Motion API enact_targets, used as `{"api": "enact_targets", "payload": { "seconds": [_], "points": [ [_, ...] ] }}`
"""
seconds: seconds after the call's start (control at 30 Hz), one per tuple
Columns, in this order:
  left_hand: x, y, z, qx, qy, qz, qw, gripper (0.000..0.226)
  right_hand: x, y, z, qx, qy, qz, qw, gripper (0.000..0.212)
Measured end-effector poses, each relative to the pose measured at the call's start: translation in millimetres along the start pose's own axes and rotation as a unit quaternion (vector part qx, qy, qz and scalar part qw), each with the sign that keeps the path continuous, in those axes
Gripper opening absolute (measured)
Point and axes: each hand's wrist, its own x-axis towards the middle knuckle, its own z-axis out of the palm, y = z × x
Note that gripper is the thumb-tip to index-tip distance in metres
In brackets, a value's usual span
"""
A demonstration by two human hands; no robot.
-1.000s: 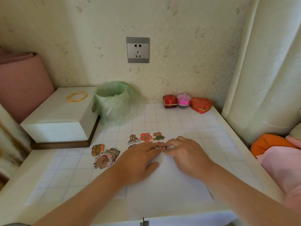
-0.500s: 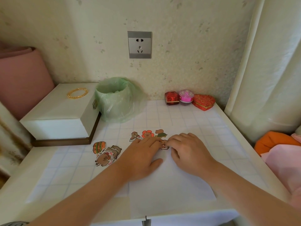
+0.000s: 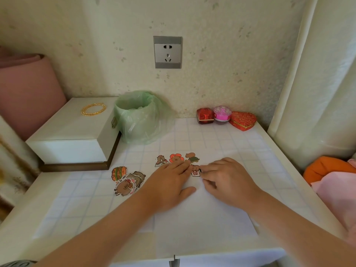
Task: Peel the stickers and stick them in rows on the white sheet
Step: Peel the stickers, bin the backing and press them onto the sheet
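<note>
The white sheet [image 3: 202, 224] lies on the table in front of me. Along its far edge sit three stuck stickers: a small bear [image 3: 160, 160], a red flower bear [image 3: 175, 158] and a turtle one [image 3: 192, 157]. Below them is a capybara sticker [image 3: 195, 170] with a red character. My left hand [image 3: 169, 186] lies flat on the sheet, fingertips touching that sticker's left side. My right hand [image 3: 229, 180] rests on the sheet with curled fingers whose tips press the sticker's right edge. A loose pile of unpeeled stickers [image 3: 128, 180] lies left of the sheet.
A white box [image 3: 73, 135] with gold bangles [image 3: 93, 109] stands at the back left. A green-bagged bin [image 3: 137, 116] is beside it. Small red and pink gift boxes [image 3: 225, 117] line the wall. Orange and pink cloth [image 3: 333, 178] lies at the right.
Both hands stay on the capybara sticker. The right fingertips have slid slightly right, so more of the sticker shows. The camera has tilted.
</note>
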Motion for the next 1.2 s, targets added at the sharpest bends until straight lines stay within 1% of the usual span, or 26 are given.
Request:
{"api": "enact_targets", "payload": {
  "seconds": [0.1,0.17,0.3,0.37,0.5,0.57,0.67,0.8,0.9,0.97,1.1,1.2],
  "points": [
    [1.1,-1.1,-4.6,-0.038,0.009,0.036,0.999,0.052,-0.5,-1.1,0.1,0.015,-0.011,0.005,1.000,0.035],
    [0.3,-0.5,-6.7,-0.055,0.024,0.045,0.997,0.044,0.2,-2.6,-0.7,0.023,-0.014,0.007,1.000,0.033],
    [-2.6,2.2,-11.2,-0.086,0.058,0.045,0.994,0.040,3.5,-1.4,-4.2,0.040,0.013,0.027,0.999,0.019],
    [-3.1,1.7,-14.2,-0.114,0.060,0.032,0.991,0.038,5.0,-1.1,-5.3,0.043,0.008,0.033,0.999,0.017],
    [-6.7,-5.4,-17.2,-0.190,0.031,-0.012,0.981,0.034,15.1,-9.0,-9.1,0.054,0.011,0.041,0.998,0.017],
    [-7.1,-10.2,-26.1,-0.217,0.040,-0.037,0.975,0.036,26.9,-18.0,-12.6,0.077,0.033,0.046,0.995,0.016],
    [-9.6,-22.9,-46.4,-0.218,0.063,-0.090,0.970,0.037,47.6,-36.0,-19.4,0.133,0.050,0.053,0.988,0.012],
    [-28.9,-50.2,-66.3,-0.191,0.039,-0.177,0.965,0.025,72.4,-64.4,-23.3,0.183,-0.010,0.060,0.981,0.017],
    [-46.6,-66.6,-76.9,-0.168,0.014,-0.210,0.963,0.020,88.0,-84.7,-19.5,0.212,-0.077,0.052,0.973,0.023],
    [-57.3,-75.4,-83.0,-0.154,-0.008,-0.231,0.961,0.019,95.2,-97.1,-15.3,0.225,-0.104,0.041,0.968,0.024],
    [-79.3,-87.4,-88.1,-0.142,-0.032,-0.256,0.955,0.020,103.9,-118.1,-4.7,0.217,-0.122,0.037,0.968,0.024],
    [-90.1,-91.3,-89.1,-0.133,-0.076,-0.242,0.958,0.025,110.3,-128.4,-0.3,0.201,-0.122,0.058,0.970,0.035]
  ]
}}
